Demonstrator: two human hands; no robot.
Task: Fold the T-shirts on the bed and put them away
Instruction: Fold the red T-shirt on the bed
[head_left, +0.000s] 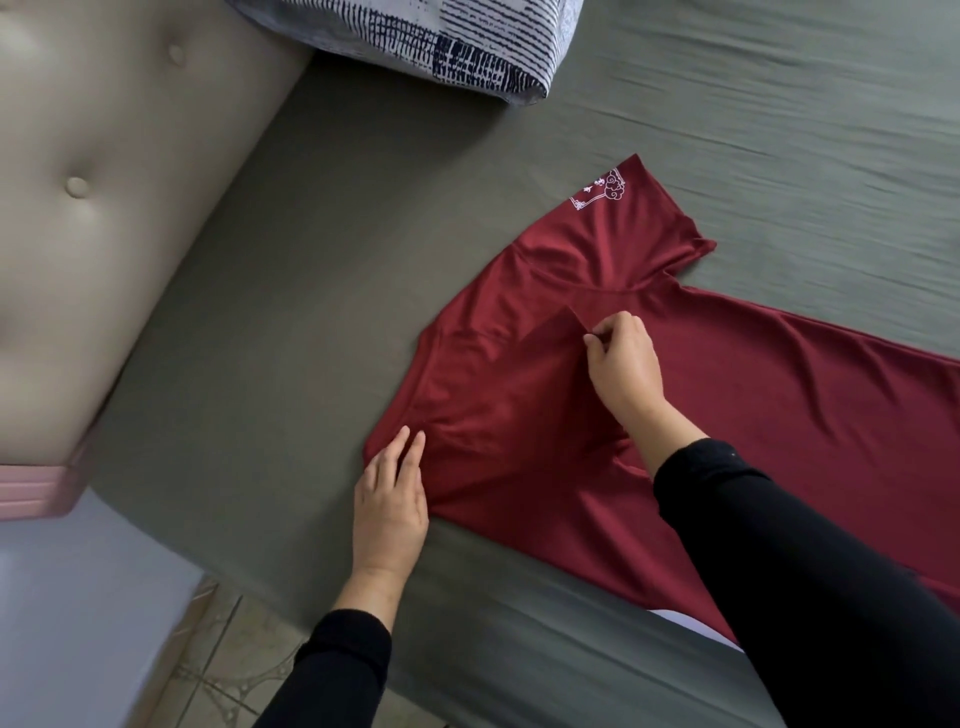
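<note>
Item 1, T-shirt (753, 395): dark red, one seen. It lies spread on the bed (322, 291), near the edge closest to me, its body running off the right of the view. A sleeve with a small white print (602, 191) points toward the pillow. The near sleeve appears turned in over the chest; I read this as the first fold under way.

Item 2, right hand (621, 364): thumb and fingertips pinching the corner of the turned-in flap at mid-chest, black sleeve (810, 587) crossing the shirt body.

Item 3, left hand (389, 504): fingers straight and together, pressing flat on the shirt's near corner at the fold line, holding it to the bed.

Item 4, surroundings: olive-grey sheet, patterned pillow (467, 47) at the top, beige tufted headboard (93, 208) on the left, tiled floor (223, 660) below.

Progress, as I judge it: early. The shirt is laid out and smoothed, one side partly folded. Left to do: the far sleeve, the lengthwise folds of the body, then putting it away. I see no folded stack and no other T-shirts here, so I cannot tell how many remain.
</note>
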